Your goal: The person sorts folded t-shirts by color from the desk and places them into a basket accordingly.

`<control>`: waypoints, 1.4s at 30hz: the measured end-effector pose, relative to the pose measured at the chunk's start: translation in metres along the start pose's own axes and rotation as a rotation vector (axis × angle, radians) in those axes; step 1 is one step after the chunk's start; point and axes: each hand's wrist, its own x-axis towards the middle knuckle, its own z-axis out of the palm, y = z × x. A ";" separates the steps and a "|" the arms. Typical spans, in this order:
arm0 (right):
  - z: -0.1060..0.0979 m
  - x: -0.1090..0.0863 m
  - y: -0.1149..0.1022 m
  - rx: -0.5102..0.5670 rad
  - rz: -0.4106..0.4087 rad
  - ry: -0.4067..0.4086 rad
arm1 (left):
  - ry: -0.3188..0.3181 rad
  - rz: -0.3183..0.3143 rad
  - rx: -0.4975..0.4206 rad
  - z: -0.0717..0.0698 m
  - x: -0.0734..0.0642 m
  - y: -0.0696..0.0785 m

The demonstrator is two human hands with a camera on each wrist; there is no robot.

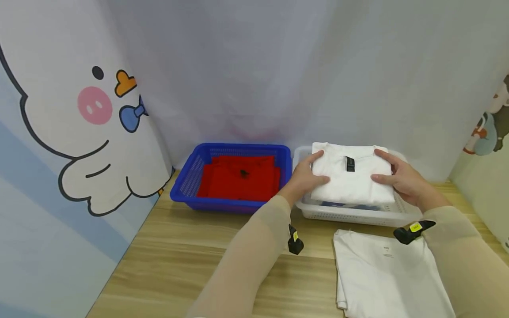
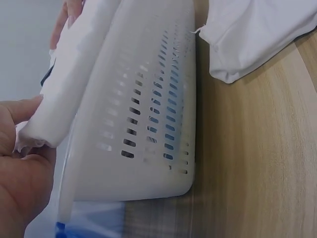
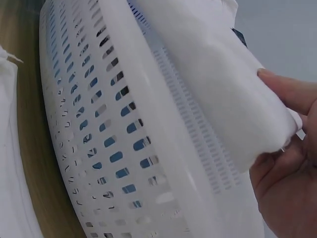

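A folded white T-shirt (image 1: 350,183) with a black neck label is held level over the white basket (image 1: 358,216). My left hand (image 1: 304,177) pinches its left edge, thumb on top and fingers beneath. On the opposite edge my right hand (image 1: 403,179) grips it the same way. From the left wrist view, the shirt's folded side (image 2: 74,64) stands at the basket's rim. In the right wrist view, the thumb and fingers (image 3: 287,89) clasp a corner of the shirt, with the basket's slotted wall (image 3: 114,129) below.
Left of the white basket stands a blue basket (image 1: 226,204) with folded red shirts (image 1: 242,181) inside. Another white T-shirt (image 1: 389,274) lies on the wooden table (image 1: 179,247) in front, under the right forearm. A pale curtain (image 1: 254,75) hangs behind.
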 end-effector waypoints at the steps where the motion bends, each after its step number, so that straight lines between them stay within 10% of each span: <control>1: -0.001 0.001 0.003 0.019 -0.003 -0.008 | 0.001 -0.001 0.002 0.001 0.001 -0.002; 17: -0.003 0.012 0.037 0.029 -0.042 -0.024 | -0.001 -0.055 0.057 0.020 0.009 -0.014; 42: -0.001 0.010 0.045 -0.357 -0.058 0.024 | -0.094 -0.040 0.159 0.029 0.004 -0.011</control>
